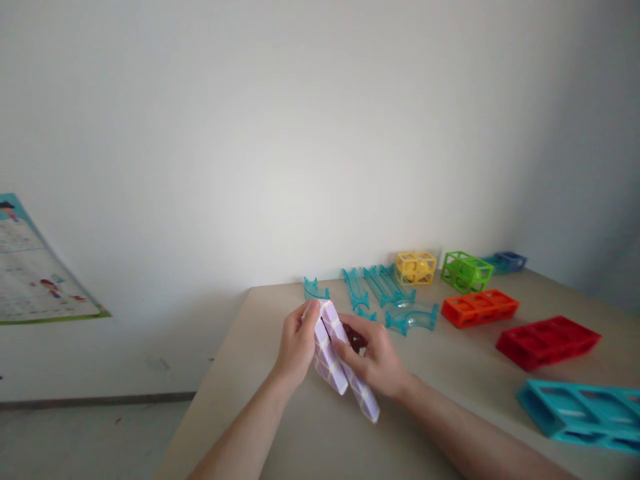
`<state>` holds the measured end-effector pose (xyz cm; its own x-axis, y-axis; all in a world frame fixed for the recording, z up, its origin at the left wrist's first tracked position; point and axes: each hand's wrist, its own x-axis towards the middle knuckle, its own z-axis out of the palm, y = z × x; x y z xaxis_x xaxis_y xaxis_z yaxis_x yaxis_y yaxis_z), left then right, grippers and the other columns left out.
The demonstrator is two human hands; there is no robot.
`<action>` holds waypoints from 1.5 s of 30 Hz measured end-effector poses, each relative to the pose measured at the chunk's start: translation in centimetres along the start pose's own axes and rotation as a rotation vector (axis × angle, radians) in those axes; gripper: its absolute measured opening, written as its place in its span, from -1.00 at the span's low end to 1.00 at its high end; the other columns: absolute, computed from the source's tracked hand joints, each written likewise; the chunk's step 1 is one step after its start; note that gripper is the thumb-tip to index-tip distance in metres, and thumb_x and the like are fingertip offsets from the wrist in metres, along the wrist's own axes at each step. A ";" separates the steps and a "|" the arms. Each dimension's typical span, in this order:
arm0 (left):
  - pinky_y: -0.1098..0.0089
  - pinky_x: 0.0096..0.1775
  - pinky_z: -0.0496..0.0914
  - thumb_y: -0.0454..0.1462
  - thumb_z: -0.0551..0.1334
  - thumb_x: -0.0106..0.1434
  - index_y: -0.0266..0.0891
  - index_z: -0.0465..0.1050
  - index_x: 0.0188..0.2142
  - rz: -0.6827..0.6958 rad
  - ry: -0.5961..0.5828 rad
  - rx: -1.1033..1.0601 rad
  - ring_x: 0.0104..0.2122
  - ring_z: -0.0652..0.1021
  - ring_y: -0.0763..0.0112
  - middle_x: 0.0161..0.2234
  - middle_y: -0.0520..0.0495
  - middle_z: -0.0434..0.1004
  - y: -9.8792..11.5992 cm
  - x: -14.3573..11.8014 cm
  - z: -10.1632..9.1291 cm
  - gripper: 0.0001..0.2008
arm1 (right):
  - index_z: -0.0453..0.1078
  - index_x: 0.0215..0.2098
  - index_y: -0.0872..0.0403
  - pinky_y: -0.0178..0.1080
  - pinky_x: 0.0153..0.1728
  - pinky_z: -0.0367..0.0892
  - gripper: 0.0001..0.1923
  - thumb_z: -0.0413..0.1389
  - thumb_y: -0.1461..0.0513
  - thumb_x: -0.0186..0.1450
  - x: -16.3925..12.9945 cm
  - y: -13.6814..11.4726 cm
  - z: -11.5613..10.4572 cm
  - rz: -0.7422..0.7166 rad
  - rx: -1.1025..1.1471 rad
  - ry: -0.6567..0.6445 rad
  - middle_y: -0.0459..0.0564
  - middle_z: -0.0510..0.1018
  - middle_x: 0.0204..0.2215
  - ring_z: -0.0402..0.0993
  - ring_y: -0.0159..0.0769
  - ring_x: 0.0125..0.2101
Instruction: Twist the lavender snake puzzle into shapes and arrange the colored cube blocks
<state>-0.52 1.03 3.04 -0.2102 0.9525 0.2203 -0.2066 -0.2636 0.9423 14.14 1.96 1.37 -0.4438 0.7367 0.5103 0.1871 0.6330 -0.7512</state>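
Forearms (250,427) nearest; both hands (291,347) grip lilac pieces (330,367); poster print (20,233) blurred.

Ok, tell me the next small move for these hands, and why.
Perhaps ease the two lilac strips a little wider apart: a dark gap shows between them, and the left hand and right hand grip them from opposite sides.

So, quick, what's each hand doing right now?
Left hand: closed, holding the lilac segmented toy near its far end.
Right hand: closed, gripping the same toy with thumb on top.
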 end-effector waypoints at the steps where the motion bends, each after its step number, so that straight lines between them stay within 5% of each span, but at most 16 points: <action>1: 0.50 -0.51 0.20 0.00 0.25 0.16 -0.28 0.41 -0.53 0.034 0.011 0.051 -0.58 0.34 0.51 -0.63 0.10 0.34 -0.2 0.0 -0.1 -0.63 | 0.40 -0.17 0.10 -0.36 -0.50 0.20 -0.82 0.07 0.20 0.29 0.0 -0.1 0.0 0.000 -0.025 0.008 -0.10 0.43 -0.46 0.28 -0.38 -0.50; 10: 0.51 -0.54 0.11 -0.06 0.14 0.25 -0.25 0.25 -0.56 0.056 0.005 0.187 -0.57 0.22 0.53 -0.62 0.12 0.18 -0.7 0.1 -0.4 -0.63 | 0.34 -0.40 0.11 -0.33 -0.49 0.08 -0.81 0.04 0.17 0.31 -0.1 -1.2 0.0 -0.047 -0.227 0.052 -0.13 0.33 -0.56 0.20 -0.40 -0.54; 21: 0.50 -0.45 0.19 -0.17 0.02 0.36 -0.23 0.24 -0.53 0.344 -0.045 0.564 -0.53 0.30 0.50 -0.59 0.11 0.23 -0.4 -0.7 -0.3 -0.66 | 0.09 -0.56 0.06 -0.34 -0.59 -0.04 -0.62 -0.07 0.09 0.37 0.2 -1.2 -0.5 0.069 -0.191 -0.064 -0.20 0.19 -0.68 0.10 -0.47 -0.65; 26: 0.48 -0.34 0.26 -0.25 0.00 0.38 -0.25 0.36 -0.39 0.498 -0.052 0.678 -0.43 0.41 0.45 -0.48 0.04 0.38 -0.6 -0.8 -0.6 -0.74 | 0.22 -0.48 0.07 -0.38 -0.73 0.01 -0.55 -0.16 -0.06 0.38 -0.3 -0.8 0.3 0.343 0.292 -0.182 -0.20 0.25 -0.79 0.18 -0.41 -0.78; 32: 0.46 -0.25 0.31 -0.28 0.04 0.35 -0.25 0.44 -0.25 0.619 -0.056 0.695 -0.33 0.49 0.41 -0.36 -0.03 0.48 -0.6 -0.7 -1.0 -0.79 | 0.31 -0.61 0.14 -0.36 -0.73 0.06 -0.48 0.03 -0.11 0.21 0.0 -1.0 1.5 0.459 0.915 -0.088 -0.10 0.32 -0.75 0.19 -0.44 -0.76; 36: 0.45 -0.27 0.32 -0.21 0.09 0.32 -0.26 0.49 -0.27 0.506 -0.036 0.531 -0.33 0.49 0.38 -0.36 -0.04 0.50 -0.5 -0.3 -1.3 -0.77 | 0.36 -0.54 0.16 -0.36 -0.68 0.12 -0.50 0.10 -0.13 0.17 0.1 -1.7 1.4 0.537 1.079 -0.157 -0.11 0.32 -0.73 0.20 -0.45 -0.73; 41: 0.46 -0.39 0.29 -0.11 0.11 0.28 -0.31 0.53 -0.30 0.204 -0.246 0.277 -0.46 0.44 0.42 -0.45 -0.03 0.48 -0.5 0.4 -1.6 -0.67 | 0.30 -0.53 0.12 -0.39 -0.74 0.09 -0.50 0.04 -0.15 0.22 0.0 -1.6 1.2 0.562 1.120 -0.293 -0.16 0.28 -0.74 0.15 -0.48 -0.77; 45: 0.50 -0.49 0.23 -0.11 0.13 0.27 -0.30 0.48 -0.39 0.137 -0.174 0.314 -0.56 0.37 0.50 -0.56 0.03 0.40 -0.5 0.6 -1.8 -0.69 | 0.33 -0.46 0.13 -0.40 -0.76 0.13 -0.49 -0.01 -0.15 0.26 0.2 -1.2 0.9 0.572 0.981 -0.294 -0.13 0.35 -0.70 0.25 -0.44 -0.76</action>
<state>-2.22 1.49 2.23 -0.0444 0.9306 0.3633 0.1206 -0.3560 0.9267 13.00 1.13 2.02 -0.7232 0.6901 -0.0267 -0.2735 -0.3217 -0.9065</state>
